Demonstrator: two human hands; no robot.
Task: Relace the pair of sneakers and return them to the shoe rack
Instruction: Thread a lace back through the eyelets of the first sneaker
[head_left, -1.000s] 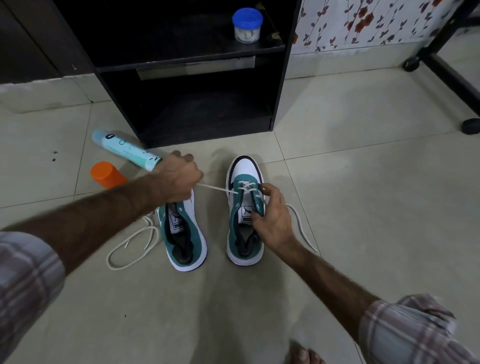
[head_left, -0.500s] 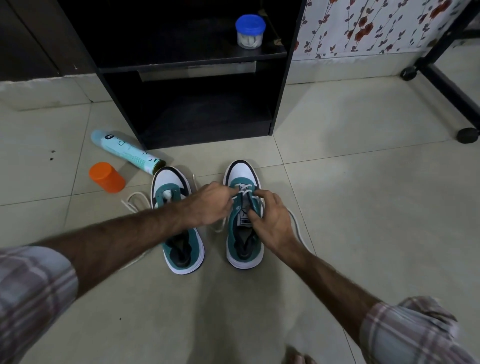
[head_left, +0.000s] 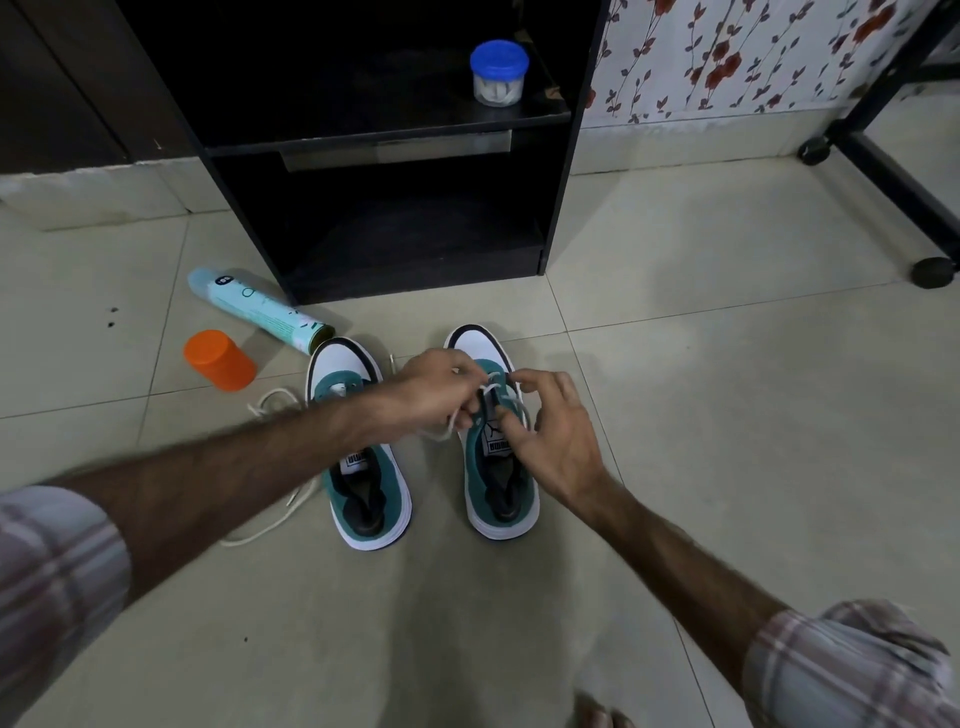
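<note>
Two teal and white sneakers stand side by side on the floor, toes toward the black shoe rack (head_left: 558, 197). Over the right sneaker (head_left: 496, 499) my left hand (head_left: 436, 389) pinches its white lace (head_left: 441, 430) near the front eyelets. My right hand (head_left: 550, 441) rests on the tongue, thumb and forefinger at the lace by the eyelets. The left sneaker (head_left: 363, 499) is partly hidden under my left forearm. A second loose white lace (head_left: 270, 527) trails on the floor beside it.
A light blue spray can (head_left: 260, 309) lies on the floor left of the rack, next to an orange cap (head_left: 218, 359). A small blue-lidded jar (head_left: 497, 73) sits on the rack's shelf. A black wheeled frame (head_left: 904, 171) stands at the right.
My left hand, which had pulled the lace out to the left, has come back to the right sneaker's eyelets. My right hand has shifted slightly forward on the tongue.
</note>
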